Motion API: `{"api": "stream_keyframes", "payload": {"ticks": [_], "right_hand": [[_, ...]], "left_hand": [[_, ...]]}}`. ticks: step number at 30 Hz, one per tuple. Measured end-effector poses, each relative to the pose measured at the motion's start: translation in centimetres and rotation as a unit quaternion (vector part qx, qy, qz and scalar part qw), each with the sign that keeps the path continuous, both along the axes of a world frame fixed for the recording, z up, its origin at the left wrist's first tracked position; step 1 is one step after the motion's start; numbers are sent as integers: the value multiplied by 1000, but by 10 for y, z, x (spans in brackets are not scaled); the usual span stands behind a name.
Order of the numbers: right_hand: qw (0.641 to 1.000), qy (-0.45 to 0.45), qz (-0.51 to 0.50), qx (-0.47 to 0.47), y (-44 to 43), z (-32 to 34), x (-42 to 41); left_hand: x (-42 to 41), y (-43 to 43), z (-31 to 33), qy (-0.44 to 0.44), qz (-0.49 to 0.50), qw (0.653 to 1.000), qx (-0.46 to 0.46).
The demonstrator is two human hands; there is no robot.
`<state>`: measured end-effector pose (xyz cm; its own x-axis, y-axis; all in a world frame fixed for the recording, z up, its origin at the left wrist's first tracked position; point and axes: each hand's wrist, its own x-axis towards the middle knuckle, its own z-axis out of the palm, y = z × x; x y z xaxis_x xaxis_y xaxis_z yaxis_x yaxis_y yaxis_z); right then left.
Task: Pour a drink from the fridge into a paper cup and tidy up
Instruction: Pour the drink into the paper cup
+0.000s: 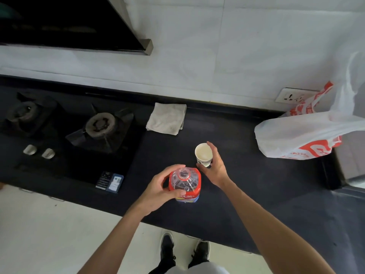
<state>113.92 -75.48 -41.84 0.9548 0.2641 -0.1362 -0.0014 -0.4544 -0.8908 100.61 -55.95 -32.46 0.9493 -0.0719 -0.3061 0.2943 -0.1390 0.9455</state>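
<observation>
Bottle and paper cup are seen from the head view, both standing upright on the dark bench and just beside each other, the cup behind and slightly to the right of the bottle. The bottle is made of clear ribbed plastic, is wrapped in a red label with a blue band lower down, and carries a red ring at its neck; whether a cap is fitted cannot be told. It is gripped by the left hand, whose fingers are curled over the far shoulder while the thumb is pressed against the near side. The cup is white with dark print near its base, and its inside looks pale; whether liquid is held in it cannot be told. It is clasped by the right hand, with the thumb laid low on the near wall and the fingers wrapped round the right side up to the rim. A folded grey cloth is laid further back on the bench, near the gas burner. A small blue-and-black box is set at the front edge of the hob. A white-and-orange plastic bag is placed well to the right, below a wall socket. Black shoes are seen on the pale floor.
</observation>
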Motion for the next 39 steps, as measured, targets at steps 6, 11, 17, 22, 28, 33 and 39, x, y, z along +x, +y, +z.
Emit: {"api": "stream_keyframes", "payload": {"ticks": [6,11,17,22,28,33,39], "right_hand": [[999,-21,-27,5,-4,6,2],[997,-62,-45,3,-23,18,-4],[993,-92,-74,27,-44,42,-20],[993,-89,-66,42,-53,62,-37],[992,-96,-65,53,-65,87,-54],[992,-110,-52,40,-79,119,-48],[990,-137,-18,34,-92,173,-19]], "left_hand": [[2,2,-6,-13,-18,999,27],[4,10,-13,-38,-72,994,67],[3,10,-26,-97,-96,986,93],[7,8,-34,-142,-69,983,97],[24,-4,-22,-181,-47,979,85],[50,-2,5,-206,-36,975,81],[95,2,85,-271,-79,952,118]]}}
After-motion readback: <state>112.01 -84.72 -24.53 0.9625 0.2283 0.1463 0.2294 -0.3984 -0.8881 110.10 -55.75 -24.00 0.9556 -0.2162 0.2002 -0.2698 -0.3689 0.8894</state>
